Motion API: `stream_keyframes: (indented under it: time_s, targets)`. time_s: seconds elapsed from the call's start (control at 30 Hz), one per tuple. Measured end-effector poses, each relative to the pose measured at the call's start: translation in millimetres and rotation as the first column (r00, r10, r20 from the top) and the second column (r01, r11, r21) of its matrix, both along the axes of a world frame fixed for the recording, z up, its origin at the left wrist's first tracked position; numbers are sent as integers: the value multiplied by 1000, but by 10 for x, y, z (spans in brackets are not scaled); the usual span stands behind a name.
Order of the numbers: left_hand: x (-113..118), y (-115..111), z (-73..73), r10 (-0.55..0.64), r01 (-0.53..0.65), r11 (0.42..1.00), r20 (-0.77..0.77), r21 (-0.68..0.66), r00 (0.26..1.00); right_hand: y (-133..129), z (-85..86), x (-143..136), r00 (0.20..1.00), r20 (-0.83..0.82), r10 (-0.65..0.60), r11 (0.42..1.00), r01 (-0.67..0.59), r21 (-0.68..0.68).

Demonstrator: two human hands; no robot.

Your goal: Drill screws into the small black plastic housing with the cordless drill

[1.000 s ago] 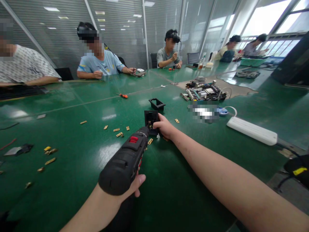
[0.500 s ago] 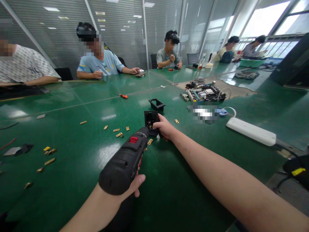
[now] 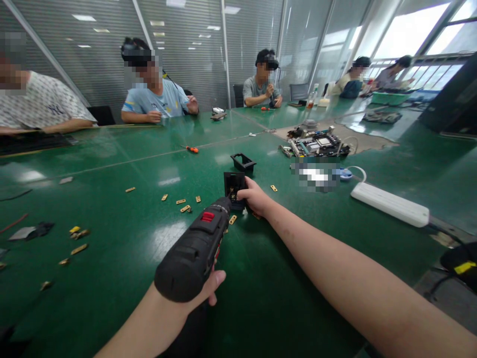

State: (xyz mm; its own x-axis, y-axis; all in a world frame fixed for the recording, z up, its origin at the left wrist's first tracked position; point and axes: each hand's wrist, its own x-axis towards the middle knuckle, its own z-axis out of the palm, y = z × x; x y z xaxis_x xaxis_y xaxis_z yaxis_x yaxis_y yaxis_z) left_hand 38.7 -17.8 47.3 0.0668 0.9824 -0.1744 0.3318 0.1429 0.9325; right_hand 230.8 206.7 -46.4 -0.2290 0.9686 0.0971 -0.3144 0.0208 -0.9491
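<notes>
A black cordless drill (image 3: 190,248) with a red switch on top is in my left hand (image 3: 208,291), whose fingers wrap round its grip. The front of the drill points at a black plastic housing (image 3: 234,184) with brass parts inside; the drill's chuck partly covers it, so I cannot tell exactly where the bit touches. My right hand (image 3: 255,195) grips the right side of this housing and holds it tilted up on the table. Small brass plates (image 3: 185,209) lie on the table to the left of it. Behind the housing sits a black plastic frame (image 3: 243,163).
A circuit board (image 3: 320,141) lies at the back right, and a white power strip (image 3: 389,204) is nearer on the right. An orange screwdriver (image 3: 192,149) lies beyond the brass plates. Several people sit around the green table (image 3: 130,268).
My hands, the drill and the housing hold nearly the same position; the view has shifted slightly. Across the table, the person in light blue has raised a hand off the tabletop.
</notes>
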Motion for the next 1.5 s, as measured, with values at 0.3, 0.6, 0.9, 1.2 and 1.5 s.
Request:
stream_keyframes:
  time_s: [0.3,0.6,0.9,1.2,1.5]
  targets:
    - [-32,4,31,-24,24,999,9,23,1000,1,2,-2,1000,-14,6,1000,-6,-14]
    - [-69,23,-115,2,-2,1000,43,18,999,-10,8,-10,1000,0,-8,1000,8,-12]
    - [-207,50,-535,-1,14,996,-157,88,988,8,15,-16,1000,14,15,1000,-15,-17]
    - [-142,27,-440,75,-71,995,-60,65,995,15,3,-18,1000,8,23,999,-23,-36]
    - [-201,61,-406,24,-24,1000,-48,-1,999,36,-32,-15,1000,16,5,1000,-4,-22]
